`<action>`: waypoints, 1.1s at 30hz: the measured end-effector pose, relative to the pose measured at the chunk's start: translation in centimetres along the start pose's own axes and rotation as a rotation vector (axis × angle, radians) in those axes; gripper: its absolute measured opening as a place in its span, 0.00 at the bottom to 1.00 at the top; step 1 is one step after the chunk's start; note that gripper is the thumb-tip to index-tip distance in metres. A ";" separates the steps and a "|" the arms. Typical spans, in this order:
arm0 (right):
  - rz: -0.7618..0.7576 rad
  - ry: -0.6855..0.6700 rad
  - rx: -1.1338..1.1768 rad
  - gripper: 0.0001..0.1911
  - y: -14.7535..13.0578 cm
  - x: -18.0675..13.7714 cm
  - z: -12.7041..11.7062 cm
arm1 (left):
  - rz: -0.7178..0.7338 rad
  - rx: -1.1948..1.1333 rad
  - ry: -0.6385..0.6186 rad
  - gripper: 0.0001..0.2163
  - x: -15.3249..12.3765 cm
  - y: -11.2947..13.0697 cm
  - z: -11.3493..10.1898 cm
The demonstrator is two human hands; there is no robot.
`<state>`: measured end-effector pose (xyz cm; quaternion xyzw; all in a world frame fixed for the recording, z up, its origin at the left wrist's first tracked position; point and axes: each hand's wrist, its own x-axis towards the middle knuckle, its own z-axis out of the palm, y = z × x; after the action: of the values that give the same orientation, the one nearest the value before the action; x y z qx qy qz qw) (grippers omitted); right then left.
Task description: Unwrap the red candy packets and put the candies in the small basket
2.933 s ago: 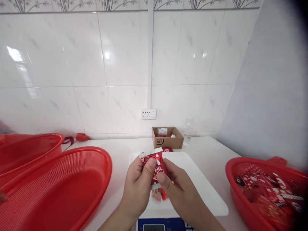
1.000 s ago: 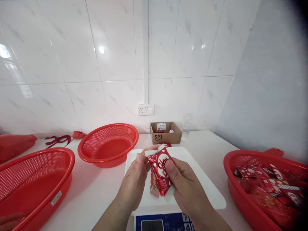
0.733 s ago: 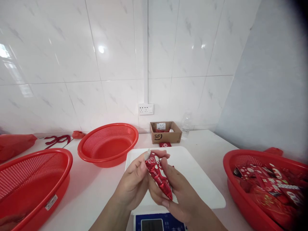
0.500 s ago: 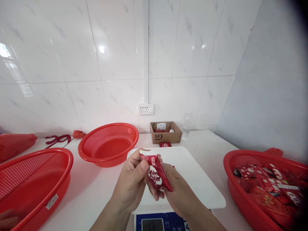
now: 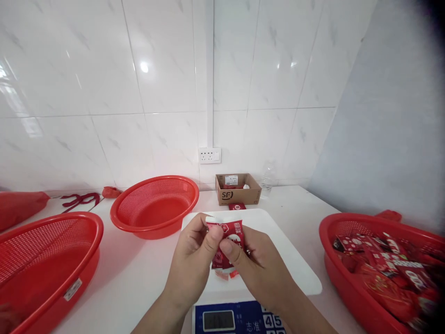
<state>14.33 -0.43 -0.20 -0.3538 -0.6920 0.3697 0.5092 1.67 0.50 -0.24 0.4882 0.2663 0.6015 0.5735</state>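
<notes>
Both hands meet above the white pan (image 5: pixel 292 273) of a digital scale. My left hand (image 5: pixel 194 260) pinches the left side of a red snack packet (image 5: pixel 227 229) with white lettering, its thumb across the front. On the packet's right side, my right hand (image 5: pixel 262 264) grips with its thumb on the front and its fingers behind. Below the packet, small red and clear wrapper pieces (image 5: pixel 222 275) show; whether they are held or lie on the pan I cannot tell. The scale's blue panel (image 5: pixel 239 320) is partly covered by my right forearm.
A red basket (image 5: pixel 382 269) full of red packets stands at right. Two more red baskets, one at back left (image 5: pixel 156 204) and one at near left (image 5: pixel 52 269), sit beside the scale. Behind it are a cardboard box (image 5: pixel 238 190) and a clear bottle (image 5: pixel 267 176). Another person's blurred hand shows at lower left.
The packet has turned from slanted to more upright. My right hand has moved from beneath it to its right side, thumb now on the front.
</notes>
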 end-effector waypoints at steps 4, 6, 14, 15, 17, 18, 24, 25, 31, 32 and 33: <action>-0.110 0.022 -0.019 0.14 0.1 0.0 -0.1 | 0.039 0.081 -0.002 0.21 0.0 -0.1 -0.1; -0.170 0.037 -0.031 0.14 0.0 0.0 -0.2 | 0.022 0.114 -0.024 0.21 -0.1 0.0 0.0; -0.204 0.040 0.024 0.13 0.1 0.2 0.1 | -0.015 0.079 -0.085 0.21 -0.2 -0.1 0.1; -0.164 0.024 0.049 0.14 0.1 0.1 0.1 | 0.009 0.089 -0.073 0.21 -0.2 -0.2 0.1; -0.087 -0.011 0.094 0.17 0.2 0.1 0.0 | 0.036 0.102 -0.050 0.20 -0.2 -0.1 0.0; -0.061 -0.031 0.104 0.19 0.3 0.1 -0.1 | 0.036 0.109 -0.039 0.20 -0.2 -0.1 0.0; -0.058 -0.025 0.021 0.24 0.3 0.2 -0.5 | 0.106 0.225 0.027 0.17 -0.4 0.1 0.1; -0.047 -0.017 0.008 0.22 0.3 0.2 -0.5 | 0.117 0.244 0.021 0.17 -0.4 0.1 0.1; -0.229 0.092 -0.140 0.15 -0.1 0.2 -0.4 | 0.103 0.364 -0.094 0.20 -0.2 0.0 -0.3; -0.247 0.116 -0.157 0.14 -0.1 0.2 -0.3 | 0.081 0.383 -0.134 0.21 -0.1 0.0 -0.4; -0.255 0.136 -0.168 0.14 0.0 0.2 -0.3 | 0.054 0.399 -0.184 0.22 -0.1 0.0 -0.5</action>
<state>14.59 -0.21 -0.02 -0.3288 -0.7238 0.2180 0.5662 1.23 0.54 -0.41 0.6519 0.3132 0.5050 0.4711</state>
